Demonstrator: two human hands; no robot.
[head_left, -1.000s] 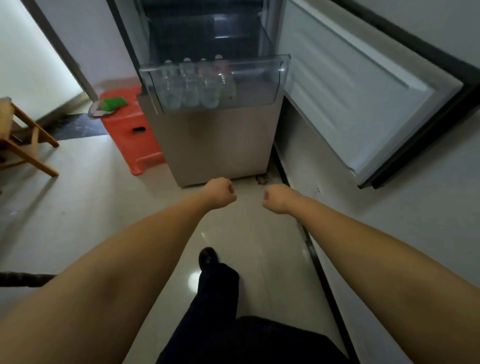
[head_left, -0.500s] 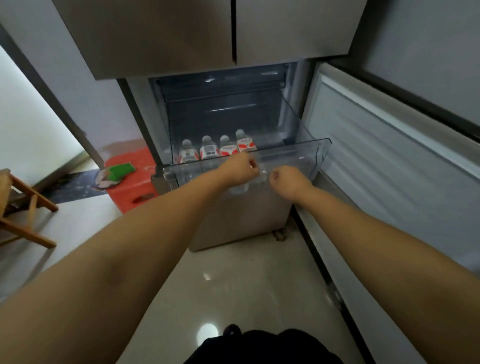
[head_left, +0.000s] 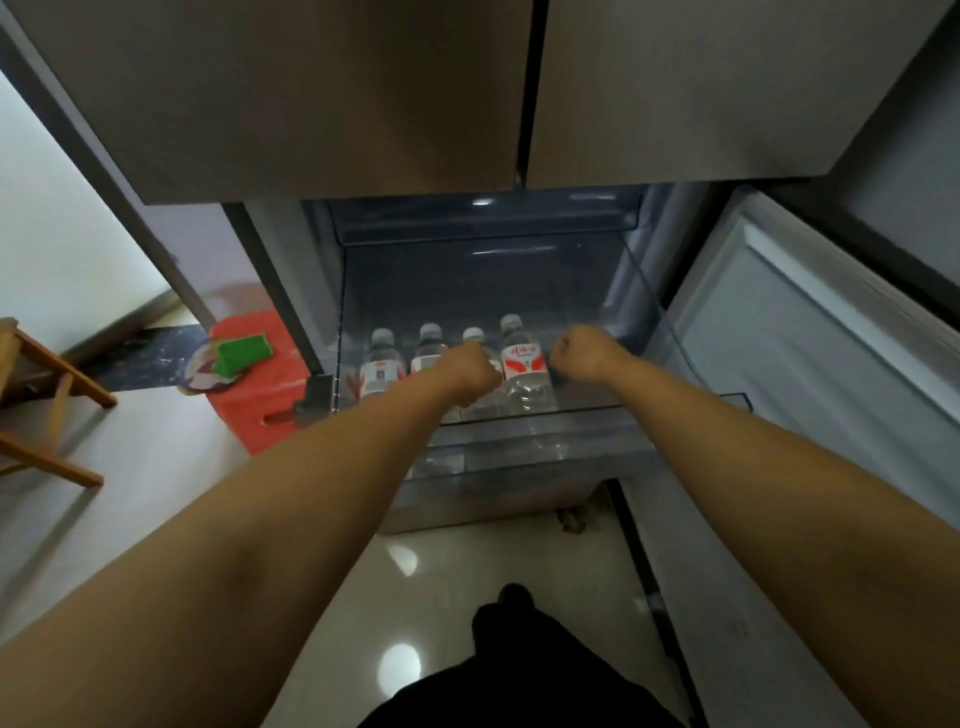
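Inside drawer (head_left: 597, 431) — four bottles (head_left: 524, 366), red-white labels unreadable; left hand (head_left: 470, 371) curled, grip unclear — right hand (head_left: 582, 353) fisted.

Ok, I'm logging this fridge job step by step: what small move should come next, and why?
Probably open the right hand and close it round the rightmost water bottle: that fist is curled, holds nothing, and sits just beside that bottle in the pulled-out clear drawer. The left hand hides the third bottle.
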